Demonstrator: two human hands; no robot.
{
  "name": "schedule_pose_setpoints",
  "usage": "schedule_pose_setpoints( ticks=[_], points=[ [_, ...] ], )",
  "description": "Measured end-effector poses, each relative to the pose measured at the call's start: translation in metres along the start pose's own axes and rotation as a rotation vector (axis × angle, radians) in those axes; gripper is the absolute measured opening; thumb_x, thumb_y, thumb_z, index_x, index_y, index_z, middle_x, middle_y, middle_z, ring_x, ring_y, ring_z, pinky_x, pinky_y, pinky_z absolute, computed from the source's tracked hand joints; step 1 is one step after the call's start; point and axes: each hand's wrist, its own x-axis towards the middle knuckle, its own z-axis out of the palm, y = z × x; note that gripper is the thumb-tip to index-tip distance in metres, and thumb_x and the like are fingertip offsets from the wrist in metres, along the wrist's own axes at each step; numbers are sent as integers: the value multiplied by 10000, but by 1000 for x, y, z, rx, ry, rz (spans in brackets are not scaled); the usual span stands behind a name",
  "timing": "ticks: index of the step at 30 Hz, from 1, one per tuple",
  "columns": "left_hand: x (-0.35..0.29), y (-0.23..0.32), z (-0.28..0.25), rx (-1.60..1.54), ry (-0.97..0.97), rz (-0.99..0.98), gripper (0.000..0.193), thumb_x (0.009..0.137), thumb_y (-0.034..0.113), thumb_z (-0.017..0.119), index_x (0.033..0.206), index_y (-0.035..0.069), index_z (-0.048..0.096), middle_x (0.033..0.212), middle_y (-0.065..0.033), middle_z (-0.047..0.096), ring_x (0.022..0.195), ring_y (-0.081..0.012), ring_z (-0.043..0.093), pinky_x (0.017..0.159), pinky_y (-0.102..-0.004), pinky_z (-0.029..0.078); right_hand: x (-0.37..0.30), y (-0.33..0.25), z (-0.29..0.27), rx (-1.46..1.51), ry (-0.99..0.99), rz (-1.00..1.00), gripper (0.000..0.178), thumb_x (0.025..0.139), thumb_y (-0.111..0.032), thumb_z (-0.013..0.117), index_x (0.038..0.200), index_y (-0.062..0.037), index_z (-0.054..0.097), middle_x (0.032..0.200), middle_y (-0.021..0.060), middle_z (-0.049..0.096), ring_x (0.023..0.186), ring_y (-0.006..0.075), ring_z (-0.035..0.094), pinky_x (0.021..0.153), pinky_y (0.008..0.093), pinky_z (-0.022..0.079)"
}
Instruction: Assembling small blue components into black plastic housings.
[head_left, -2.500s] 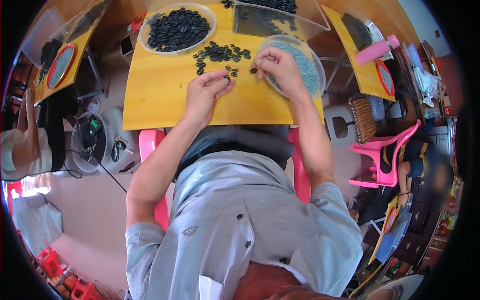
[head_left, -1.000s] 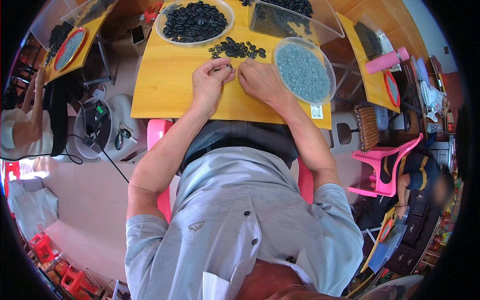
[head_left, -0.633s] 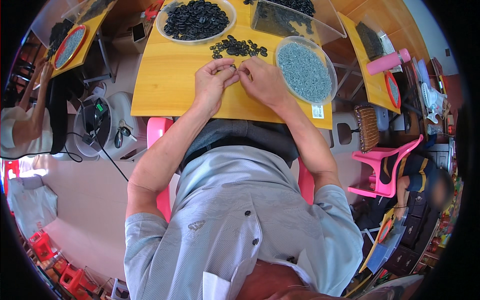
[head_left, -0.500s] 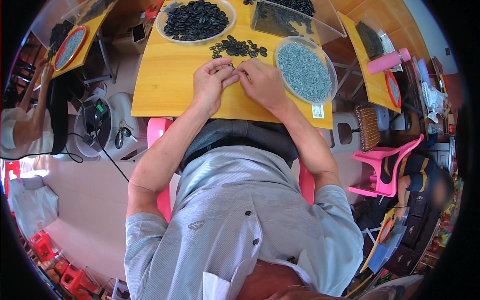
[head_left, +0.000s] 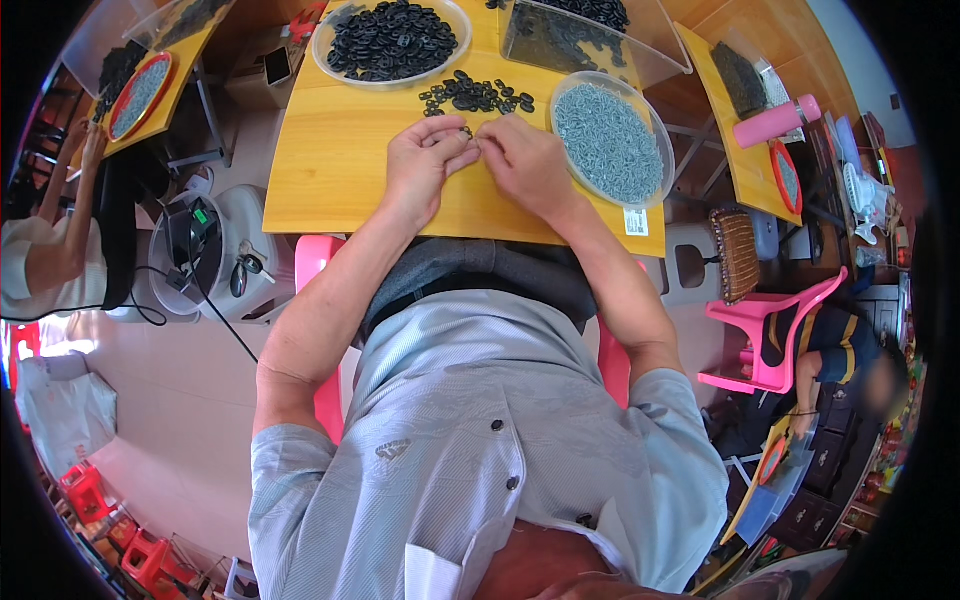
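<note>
Over the yellow table, my two hands meet, fingertips almost touching. My left hand is closed, pinching a small black plastic piece that shows only as a dark bit at the fingertips. Thumb and forefinger of my right hand are pressed together beside it; whatever they hold is too small to make out. Just beyond the hands lies a loose pile of black plastic pieces. To the right of my right hand stands a round clear tub full of small silvery screws.
A round tub of black pieces stands at the far left of the table, a clear bin of more at the far right. A person works at a table on the left; another sits at the right. A pink bottle lies on the right-hand table.
My right hand has shifted very slightly and its fingers have moved a little at the left fingertips. The tubs and the pile look the same.
</note>
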Motion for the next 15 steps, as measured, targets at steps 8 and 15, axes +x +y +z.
schedule_pose_setpoints(
  ticks=[8,15],
  points=[
    [-2,2,7,400,-32,115,160,904,-40,626,1059,-82,630,942,-136,692,859,-196,708,804,-270,572,-3,7,-12,157,-129,261,91,895,-100,616,947,-38,658,889,133,678,811,334,665,690,412,527],
    [-2,-1,6,495,-61,149,154,905,-41,624,1051,-86,645,925,-128,705,856,-175,708,786,-243,559,-2,3,-14,147,-153,276,104,903,-125,605,943,-45,657,886,129,678,813,335,663,691,419,522]
  ],
)
